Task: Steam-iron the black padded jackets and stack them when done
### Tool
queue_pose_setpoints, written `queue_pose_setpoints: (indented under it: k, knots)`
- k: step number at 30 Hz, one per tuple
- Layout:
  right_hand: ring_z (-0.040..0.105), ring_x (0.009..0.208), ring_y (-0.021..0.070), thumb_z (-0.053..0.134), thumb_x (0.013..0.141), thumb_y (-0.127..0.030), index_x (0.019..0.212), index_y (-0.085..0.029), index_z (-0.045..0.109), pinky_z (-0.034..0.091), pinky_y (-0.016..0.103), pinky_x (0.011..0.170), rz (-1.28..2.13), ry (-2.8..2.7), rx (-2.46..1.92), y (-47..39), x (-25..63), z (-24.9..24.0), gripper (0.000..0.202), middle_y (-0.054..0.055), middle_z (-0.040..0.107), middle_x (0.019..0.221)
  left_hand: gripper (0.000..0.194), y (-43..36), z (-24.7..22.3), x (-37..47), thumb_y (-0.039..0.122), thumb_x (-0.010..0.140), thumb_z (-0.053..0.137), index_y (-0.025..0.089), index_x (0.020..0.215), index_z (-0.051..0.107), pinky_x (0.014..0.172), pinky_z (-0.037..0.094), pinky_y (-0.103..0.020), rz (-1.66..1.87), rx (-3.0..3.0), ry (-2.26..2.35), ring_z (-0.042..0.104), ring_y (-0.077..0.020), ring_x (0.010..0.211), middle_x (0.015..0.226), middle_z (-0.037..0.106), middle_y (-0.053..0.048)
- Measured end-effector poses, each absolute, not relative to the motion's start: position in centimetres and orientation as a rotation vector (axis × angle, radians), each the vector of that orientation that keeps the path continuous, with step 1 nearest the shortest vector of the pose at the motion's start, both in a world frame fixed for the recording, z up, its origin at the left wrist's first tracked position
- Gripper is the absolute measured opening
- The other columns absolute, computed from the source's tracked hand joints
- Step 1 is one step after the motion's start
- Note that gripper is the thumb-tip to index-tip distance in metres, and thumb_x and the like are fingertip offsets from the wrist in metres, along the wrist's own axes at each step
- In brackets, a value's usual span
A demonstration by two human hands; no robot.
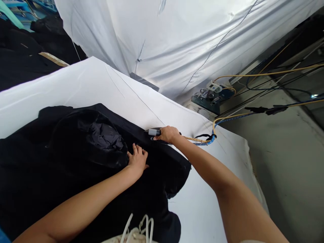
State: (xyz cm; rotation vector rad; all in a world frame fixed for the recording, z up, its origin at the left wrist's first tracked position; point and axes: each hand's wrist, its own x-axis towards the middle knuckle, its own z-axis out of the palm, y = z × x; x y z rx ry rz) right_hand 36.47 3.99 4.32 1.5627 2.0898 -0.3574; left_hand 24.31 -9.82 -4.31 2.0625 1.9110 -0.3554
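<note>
A black hooded garment (83,189) lies spread over a white-covered table (202,202). The dark, crumpled lining (102,136) of its hood faces up. My right hand (168,134) is wrapped round the handle of a steam iron (153,132), which rests along the garment's far edge. A yellow and blue hose (199,140) trails off the iron to the right. Beside the hood, my left hand (138,157) lies on the black cloth with its fingers spread. The iron's soleplate is mostly hidden under my right hand.
White sheeting (187,40) hangs behind the table. To the right, hoses and cables (268,72) run near a small device with gauges (214,89). More dark cloth (22,57) is piled at far left. A grey wall or floor surface (283,152) lies beyond the table's right edge.
</note>
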Motion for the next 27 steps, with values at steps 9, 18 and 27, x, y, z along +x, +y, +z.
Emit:
queue_pose_setpoints:
  k: [9, 18, 27]
  knots:
    - [0.059, 0.086, 0.0275, 0.050, 0.060, -0.075, 0.094, -0.024, 0.064, 0.045, 0.034, 0.066, -0.376, 1.958, 1.612, 1.2, 42.4, 5.0, 0.063, 0.009, 0.064, 0.094, 0.070, -9.8, -3.9, 24.2, 0.049, 0.068, 0.062, 0.017, 0.128, 0.042, 0.090, 0.032, -0.061, -0.359, 2.057, 1.891, 0.013, -0.0420, 0.131, 0.138, 0.029, -0.025]
    - [0.060, 0.079, 0.0224, 0.047, 0.069, -0.068, 0.088, -0.023, 0.064, 0.039, 0.026, 0.061, -0.574, 1.843, 1.847, -0.6, 56.1, 4.3, 0.052, 0.005, 0.065, 0.084, 0.063, -8.9, -2.1, 23.9, 0.052, 0.072, 0.056, 0.016, 0.123, 0.048, 0.091, 0.032, -0.057, -0.388, 2.042, 1.840, 0.024, -0.0411, 0.126, 0.131, 0.038, -0.023]
    - [0.047, 0.105, 0.0212, 0.044, 0.083, -0.032, 0.112, -0.018, 0.051, 0.034, 0.029, 0.089, -0.257, 2.386, 2.026, -4.0, 52.1, 2.4, 0.033, 0.010, 0.055, 0.111, 0.045, 0.1, -1.4, 22.3, 0.003, 0.074, 0.037, 0.019, 0.114, 0.049, 0.102, 0.014, -0.054, -0.135, 2.314, 1.755, 0.033, -0.0251, 0.121, 0.124, 0.045, -0.010]
